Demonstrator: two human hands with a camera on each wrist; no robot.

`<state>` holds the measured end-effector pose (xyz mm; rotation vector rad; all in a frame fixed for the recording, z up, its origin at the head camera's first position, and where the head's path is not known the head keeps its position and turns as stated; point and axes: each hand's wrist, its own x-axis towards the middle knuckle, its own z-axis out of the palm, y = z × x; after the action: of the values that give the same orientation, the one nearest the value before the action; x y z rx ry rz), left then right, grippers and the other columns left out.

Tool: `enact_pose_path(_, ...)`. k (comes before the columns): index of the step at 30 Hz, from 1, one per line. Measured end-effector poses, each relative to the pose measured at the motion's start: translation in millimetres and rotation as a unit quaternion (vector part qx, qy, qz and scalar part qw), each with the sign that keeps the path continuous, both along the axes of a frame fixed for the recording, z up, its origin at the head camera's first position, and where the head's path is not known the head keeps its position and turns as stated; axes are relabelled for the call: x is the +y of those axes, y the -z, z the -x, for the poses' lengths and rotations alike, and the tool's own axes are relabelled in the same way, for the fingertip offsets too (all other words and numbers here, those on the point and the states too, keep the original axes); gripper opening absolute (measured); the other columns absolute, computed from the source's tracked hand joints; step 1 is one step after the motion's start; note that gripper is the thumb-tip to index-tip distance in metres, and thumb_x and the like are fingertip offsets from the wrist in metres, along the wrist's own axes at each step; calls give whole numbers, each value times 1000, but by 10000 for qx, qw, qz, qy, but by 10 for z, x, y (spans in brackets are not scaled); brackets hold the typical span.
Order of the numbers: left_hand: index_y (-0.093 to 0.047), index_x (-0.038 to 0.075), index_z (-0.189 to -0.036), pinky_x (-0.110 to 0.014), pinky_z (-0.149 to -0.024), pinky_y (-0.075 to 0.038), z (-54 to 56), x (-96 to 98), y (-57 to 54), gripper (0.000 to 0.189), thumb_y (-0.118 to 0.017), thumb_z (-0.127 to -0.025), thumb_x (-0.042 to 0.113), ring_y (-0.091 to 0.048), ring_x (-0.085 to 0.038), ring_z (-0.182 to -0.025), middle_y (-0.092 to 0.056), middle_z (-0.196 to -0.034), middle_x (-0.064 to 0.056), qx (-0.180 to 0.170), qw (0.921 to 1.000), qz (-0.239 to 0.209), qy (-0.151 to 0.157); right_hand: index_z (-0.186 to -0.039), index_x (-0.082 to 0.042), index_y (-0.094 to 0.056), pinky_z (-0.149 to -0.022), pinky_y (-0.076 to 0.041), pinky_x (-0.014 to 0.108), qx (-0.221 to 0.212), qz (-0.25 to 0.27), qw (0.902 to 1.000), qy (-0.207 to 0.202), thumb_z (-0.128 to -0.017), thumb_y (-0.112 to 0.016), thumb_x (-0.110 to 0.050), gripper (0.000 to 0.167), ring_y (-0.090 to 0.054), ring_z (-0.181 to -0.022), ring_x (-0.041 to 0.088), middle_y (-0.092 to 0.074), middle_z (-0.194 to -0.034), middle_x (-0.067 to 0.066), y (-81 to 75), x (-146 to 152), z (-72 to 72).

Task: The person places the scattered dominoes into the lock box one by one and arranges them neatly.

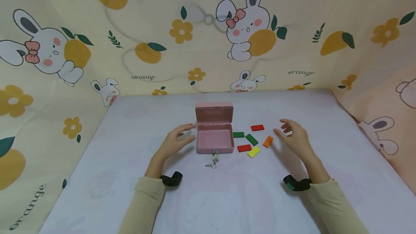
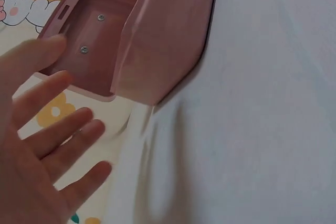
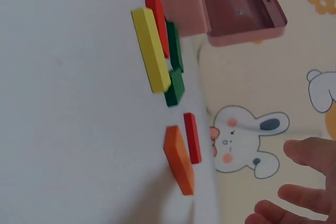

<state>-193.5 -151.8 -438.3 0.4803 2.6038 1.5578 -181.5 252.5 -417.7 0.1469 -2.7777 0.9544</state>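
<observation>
A pink metal box [image 1: 215, 138] stands on the table with its lid [image 1: 214, 113] raised, and no blocks show inside it. My left hand [image 1: 177, 139] hovers just left of the box, fingers spread and holding nothing. On the other side, my right hand [image 1: 295, 136] is held above the table with loosely bent fingers and nothing in them. Closest to it lies an orange block [image 1: 268, 141]. Between box and right hand also lie a yellow block [image 3: 151, 51], two red blocks [image 1: 258, 128] and two green blocks [image 1: 251, 139], all flat on the table.
A small padlock [image 1: 215, 156] with keys hangs at the front of the box. White cloth [image 1: 227, 198] covers the table. Behind it rises a cream backdrop [image 1: 201, 57] printed with rabbits and oranges. Each wrist wears a black band [image 1: 172, 179].
</observation>
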Motion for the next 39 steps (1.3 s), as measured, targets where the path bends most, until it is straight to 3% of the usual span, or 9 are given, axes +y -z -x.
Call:
enact_pose_path(3,-50,7,-139,-56,-114,-37,49,21,71,50,-64,-92,14,-44,-37,-137,-46,-150,-14,-379,9987,-39,337,-130,7,-51,-71,-47,26,-343,49,9994,-24,-93,-63,-26,51,-60,-93,37,-61,-103,27,27,-11,-12)
enact_pose_path(5,-47,7,-142,-56,-115,-36,61,33,88,53,-64,-92,14,-43,-38,-138,-43,-152,-13,-550,9972,-61,496,-129,6,-52,-69,-44,22,-514,104,9986,-40,-93,-63,-27,51,-59,-93,35,-61,-102,25,50,-23,-20)
enact_pose_path(13,-42,12,-146,-53,-117,-35,75,11,135,60,-66,-91,15,-39,-38,-141,-38,-155,-14,-839,9944,35,643,-125,7,-55,-64,-41,18,-855,244,9958,-208,-90,-67,-22,47,-55,-85,24,-61,-95,20,147,-28,-28)
enact_pose_path(19,-36,14,-149,-52,-120,-29,93,-10,164,68,-68,-89,18,-34,-38,-144,-33,-158,-14,-1026,9910,228,825,-126,7,-54,-65,-42,18,-1348,283,9901,-262,-86,-71,-20,52,-53,-83,18,-60,-87,12,211,-24,-23)
enact_pose_path(30,-29,12,-152,-56,-122,-22,110,5,231,70,-65,-91,12,-30,-38,-146,-29,-159,-14,-906,9868,-38,1343,-122,6,-56,-62,-38,19,-1907,402,9808,-69,-83,-75,-24,53,-46,-82,18,-52,-83,5,270,-36,-40)
enact_pose_path(39,-32,9,-150,-54,-121,-26,104,40,230,70,-67,-89,13,-30,-36,-147,-31,-158,-13,-815,9894,79,1195,-116,8,-58,-56,-34,20,-1759,297,9840,-24,-80,-78,-21,49,-44,-76,18,-50,-79,5,289,-41,-23)
